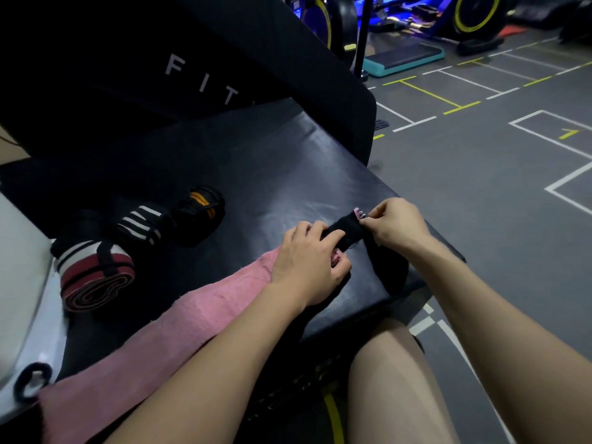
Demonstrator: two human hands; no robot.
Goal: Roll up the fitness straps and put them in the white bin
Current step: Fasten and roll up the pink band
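Pink strap point(179, 318): laid flat across the black tabletop point(256, 174), its black end up by the hands.
Left hand point(310, 261): fingers curled round the strap where pink meets black.
Right hand point(397, 224): fingers pinching the strap's tip, by a small pink tag.
Rolled straps: red-white roll point(93, 277), white-striped roll point(141, 227), orange-striped roll point(200, 213), in a row at left.
White bin point(19, 283): left edge, just beside the red-white roll.

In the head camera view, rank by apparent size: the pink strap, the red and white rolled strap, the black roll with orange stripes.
1. Long pink fabric strap, clearly largest.
2. Red and white rolled strap.
3. Black roll with orange stripes, though it lies farther from the camera, so unsure.
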